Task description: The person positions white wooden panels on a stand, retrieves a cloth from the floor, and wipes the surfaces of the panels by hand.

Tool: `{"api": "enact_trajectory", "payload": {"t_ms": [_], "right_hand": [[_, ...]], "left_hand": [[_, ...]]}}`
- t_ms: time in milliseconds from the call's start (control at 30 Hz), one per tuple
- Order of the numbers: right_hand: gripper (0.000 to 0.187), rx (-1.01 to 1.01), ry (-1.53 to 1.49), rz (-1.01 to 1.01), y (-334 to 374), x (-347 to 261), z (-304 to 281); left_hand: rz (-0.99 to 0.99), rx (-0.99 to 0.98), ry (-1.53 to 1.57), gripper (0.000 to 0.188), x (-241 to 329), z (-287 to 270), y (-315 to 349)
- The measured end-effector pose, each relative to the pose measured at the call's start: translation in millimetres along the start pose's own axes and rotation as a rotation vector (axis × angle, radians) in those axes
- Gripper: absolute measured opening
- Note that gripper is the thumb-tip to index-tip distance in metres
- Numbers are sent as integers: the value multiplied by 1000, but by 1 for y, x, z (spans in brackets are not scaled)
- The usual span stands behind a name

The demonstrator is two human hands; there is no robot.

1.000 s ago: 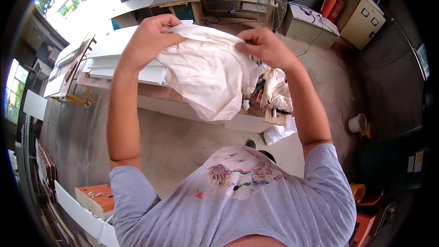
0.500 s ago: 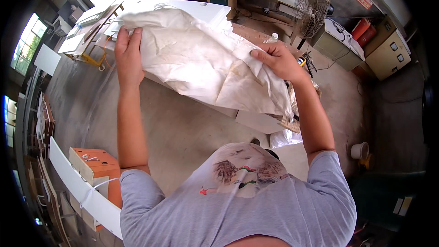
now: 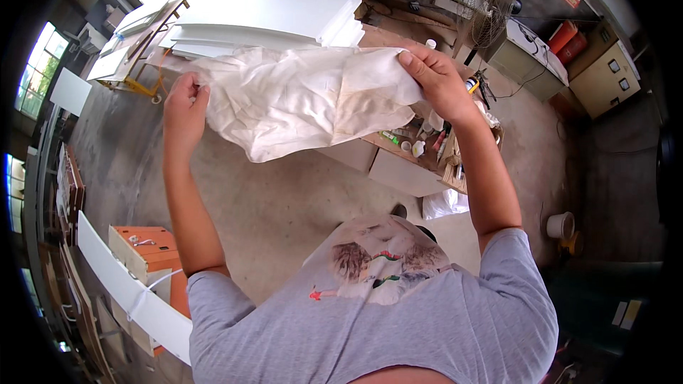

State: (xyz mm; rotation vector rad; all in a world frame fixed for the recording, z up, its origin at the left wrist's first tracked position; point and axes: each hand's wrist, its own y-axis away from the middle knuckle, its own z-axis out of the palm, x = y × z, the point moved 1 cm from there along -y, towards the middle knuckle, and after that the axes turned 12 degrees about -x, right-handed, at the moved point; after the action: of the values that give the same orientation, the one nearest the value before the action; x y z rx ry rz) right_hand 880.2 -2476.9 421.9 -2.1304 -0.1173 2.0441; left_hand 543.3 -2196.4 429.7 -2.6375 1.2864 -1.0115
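Head view, sole entry on my remote feed: white cloth (image 3: pixel 306 103), one, creased and sagging, held up between both hands over the near side of the bench (image 3: pixel 404 173); white panels (image 3: pixel 270 18), stacked, just beyond. Left hand (image 3: pixel 183 110): fingers curled, pinching the cloth's left edge. Right hand (image 3: pixel 445 87): thumb uppermost, clasping its right end. Step in hand, as I judge it: spreading the cloth. Next move, I would say, calls for both grips kept and even outward tension.
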Motion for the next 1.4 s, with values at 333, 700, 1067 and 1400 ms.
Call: {"api": "enact_trajectory", "payload": {"t_ms": [333, 700, 1067, 1400], "right_hand": [[13, -265, 586, 73, 45, 52, 127], [16, -184, 219, 202, 8, 156, 83], [29, -483, 171, 299, -89, 264, 19], [33, 714, 798, 547, -119, 409, -210]], "left_hand": [[175, -1054, 466, 35, 54, 103, 75], [201, -894, 439, 27, 46, 135, 83], [-368, -929, 231, 45, 27, 132, 43], [-607, -673, 443, 53, 0, 135, 41]]}}
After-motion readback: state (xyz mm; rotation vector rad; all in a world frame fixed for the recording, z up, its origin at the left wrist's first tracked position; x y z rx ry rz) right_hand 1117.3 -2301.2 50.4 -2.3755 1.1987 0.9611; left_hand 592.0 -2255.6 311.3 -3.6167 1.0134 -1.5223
